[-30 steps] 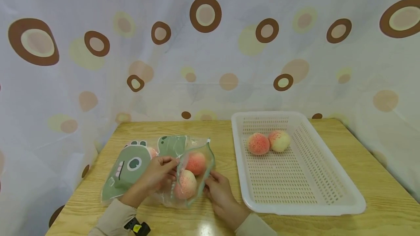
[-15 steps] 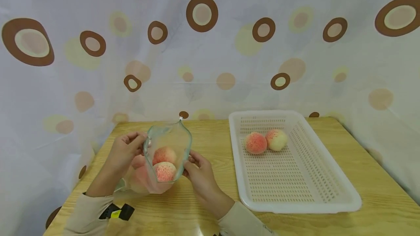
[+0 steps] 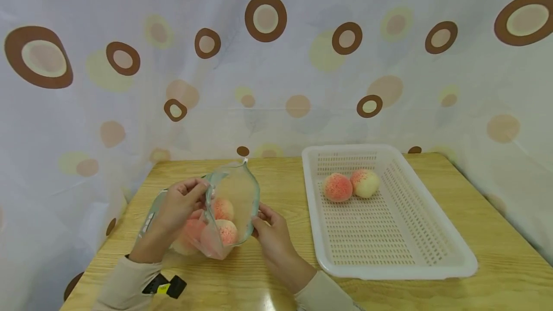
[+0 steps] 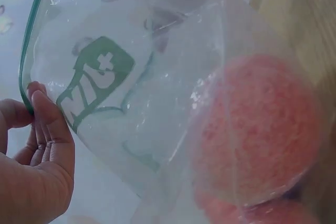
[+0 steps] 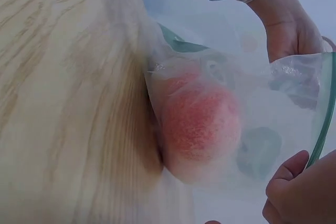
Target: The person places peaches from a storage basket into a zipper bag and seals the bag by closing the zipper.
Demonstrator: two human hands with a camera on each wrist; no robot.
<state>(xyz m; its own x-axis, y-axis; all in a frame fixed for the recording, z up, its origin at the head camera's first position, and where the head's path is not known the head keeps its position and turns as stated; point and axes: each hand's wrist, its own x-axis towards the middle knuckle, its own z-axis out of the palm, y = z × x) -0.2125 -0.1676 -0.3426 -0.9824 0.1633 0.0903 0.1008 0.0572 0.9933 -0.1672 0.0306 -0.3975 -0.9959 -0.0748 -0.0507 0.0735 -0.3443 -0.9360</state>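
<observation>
A clear zip bag [image 3: 235, 186] with green print and a green zip edge stands tilted on the table, its mouth spread wide. My left hand [image 3: 180, 205] pinches the left rim of that mouth between thumb and fingers. On the opposite rim, my right hand [image 3: 274, 234] grips the edge near its lower part. Inside the bag lie several peaches, one of them a red and cream peach [image 3: 226, 232] near the opening. Through the plastic in the left wrist view a pink peach [image 4: 257, 129] shows, and the right wrist view has a peach [image 5: 199, 124] low in the bag.
A white perforated plastic basket [image 3: 317, 234] stands to the right on the wooden table [image 3: 281, 181]. Two peaches touch inside it: a redder peach [image 3: 338, 187] and a paler peach [image 3: 365, 183]. Behind the table hangs a patterned curtain [image 3: 276, 71].
The bag's mouth has been lifted and spread from lying nearly flat. Both hands first went up and left with it, then shifted slightly right. The basket's peaches stayed put.
</observation>
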